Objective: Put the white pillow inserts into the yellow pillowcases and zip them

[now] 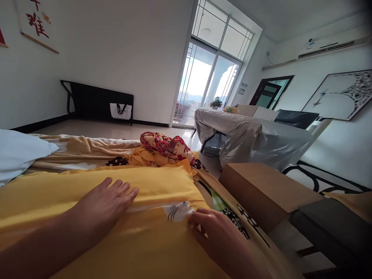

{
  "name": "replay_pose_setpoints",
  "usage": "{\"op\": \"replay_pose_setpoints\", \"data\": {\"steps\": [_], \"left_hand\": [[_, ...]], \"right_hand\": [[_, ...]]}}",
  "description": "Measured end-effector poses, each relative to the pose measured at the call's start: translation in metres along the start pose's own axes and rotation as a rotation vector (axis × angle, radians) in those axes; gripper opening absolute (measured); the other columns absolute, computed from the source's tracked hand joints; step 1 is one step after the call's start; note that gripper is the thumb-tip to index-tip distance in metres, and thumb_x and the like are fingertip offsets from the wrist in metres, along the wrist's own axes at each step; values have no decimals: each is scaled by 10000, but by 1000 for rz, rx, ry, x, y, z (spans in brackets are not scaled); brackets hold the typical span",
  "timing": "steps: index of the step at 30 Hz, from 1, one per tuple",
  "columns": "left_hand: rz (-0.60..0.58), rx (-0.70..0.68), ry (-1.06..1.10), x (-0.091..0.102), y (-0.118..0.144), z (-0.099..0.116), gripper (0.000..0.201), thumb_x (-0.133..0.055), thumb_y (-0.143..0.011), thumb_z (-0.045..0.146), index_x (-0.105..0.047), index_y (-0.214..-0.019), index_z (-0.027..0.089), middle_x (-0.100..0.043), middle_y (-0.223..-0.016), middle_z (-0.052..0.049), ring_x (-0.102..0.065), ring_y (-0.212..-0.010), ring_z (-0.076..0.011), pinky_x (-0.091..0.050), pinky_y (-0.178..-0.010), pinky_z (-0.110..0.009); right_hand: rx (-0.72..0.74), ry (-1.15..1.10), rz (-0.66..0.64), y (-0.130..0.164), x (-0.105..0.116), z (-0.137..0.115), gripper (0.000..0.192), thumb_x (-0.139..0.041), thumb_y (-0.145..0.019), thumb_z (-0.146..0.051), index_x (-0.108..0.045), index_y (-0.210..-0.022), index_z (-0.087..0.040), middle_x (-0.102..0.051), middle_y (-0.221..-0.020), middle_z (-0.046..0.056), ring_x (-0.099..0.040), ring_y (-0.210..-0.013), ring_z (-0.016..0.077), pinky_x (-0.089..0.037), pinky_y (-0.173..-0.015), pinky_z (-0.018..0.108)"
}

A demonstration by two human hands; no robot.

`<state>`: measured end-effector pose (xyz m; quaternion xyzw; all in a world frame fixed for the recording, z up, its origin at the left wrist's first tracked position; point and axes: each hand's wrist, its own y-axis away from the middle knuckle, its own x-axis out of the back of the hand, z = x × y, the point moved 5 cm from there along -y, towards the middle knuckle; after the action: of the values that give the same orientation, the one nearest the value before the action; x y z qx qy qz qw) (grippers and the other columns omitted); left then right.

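Yellow cloth (pixel 87 186): spread over a bed, its near edge cut off by the frame. Left hand (pixel 107 203): flat on the cloth, fingers spread, palm down. Right hand (pixel 217 236): fingertips pinched on the cloth's edge beside a white printed patch (pixel 177 212); wrist cut off. Red patterned bundle (pixel 167 145): crumpled at the bed's far end, contents unclear. White pillow (pixel 20 153): left, partly out of frame. Brown box (pixel 261 190): just beside the bed.

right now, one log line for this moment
left hand flat on yellow cover | right hand pinching cover edge | red cloth beyond
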<state>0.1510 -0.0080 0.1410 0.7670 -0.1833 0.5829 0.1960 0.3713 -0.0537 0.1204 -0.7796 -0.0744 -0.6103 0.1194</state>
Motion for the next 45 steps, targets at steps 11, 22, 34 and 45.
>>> {"op": "replay_pose_setpoints", "data": {"steps": [11,22,34,45], "left_hand": [[242,-262,378,17,-39,80,207,-432,-833,164,-620,-919,157,-623,-950,-91,-552,-918,-230,-458,-845,-379],[492,-484,158,8,-16,105,266,-454,-846,168,-659,-1010,130,-642,-982,-101,-539,-848,-229,-448,-771,-377],[189,-210,501,-1,-75,100,193,-472,-799,239,-658,-821,194,-696,-867,-77,-663,-801,-259,-514,-672,-363],[111,-156,404,7,-85,111,195,-522,-782,239,-689,-814,145,-702,-863,-143,-669,-856,-319,-521,-730,-413]], "right_hand": [[117,-121,68,-35,-2,6,185,-474,-731,-54,-598,-710,-190,-589,-633,-37,-450,-584,88,-254,-556,219],[64,-281,-52,-19,6,16,217,-553,-765,-129,-748,-781,-221,-702,-724,2,-571,-636,123,-405,-638,218],[117,-275,-63,-19,4,23,243,-545,-797,-163,-773,-837,-236,-739,-762,8,-610,-651,131,-426,-656,219],[143,-260,-82,-18,7,20,286,-527,-760,-96,-772,-771,-243,-727,-696,-9,-597,-634,110,-397,-655,208]]}}
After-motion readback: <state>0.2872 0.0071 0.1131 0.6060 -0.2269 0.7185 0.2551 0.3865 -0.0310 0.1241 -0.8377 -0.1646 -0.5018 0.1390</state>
